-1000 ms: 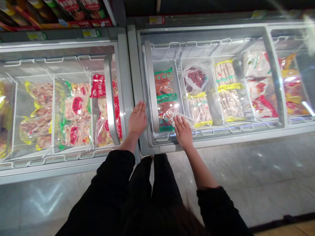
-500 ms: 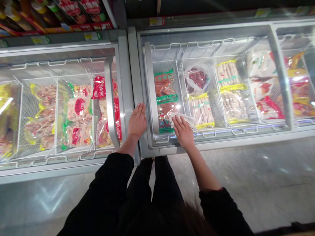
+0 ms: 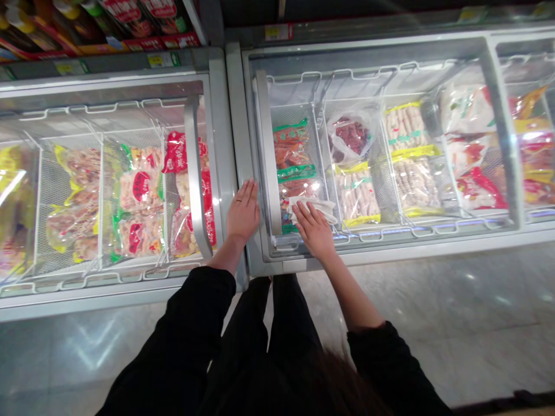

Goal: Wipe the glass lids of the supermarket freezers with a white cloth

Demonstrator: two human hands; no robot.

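Head view: left hand [image 3: 243, 211] is laid flat on the grey freezer frame [image 3: 238, 121], fingers extended, nothing gripped. White cloth [image 3: 326, 208] is pinned under the flat right hand [image 3: 315, 229], on the glass lid [image 3: 368, 55] near its front left corner. Cloth could be bunched if pressed unevenly; fingertips could be knocked on the handle [image 3: 266, 150] if swept too far left. Front rim [image 3: 399, 247] is crossed by the right wrist; clear glass is available rightward.

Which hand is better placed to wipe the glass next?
Right, I'd judge: the right hand lies on the cloth over the glass, while the left hand rests on the frame.
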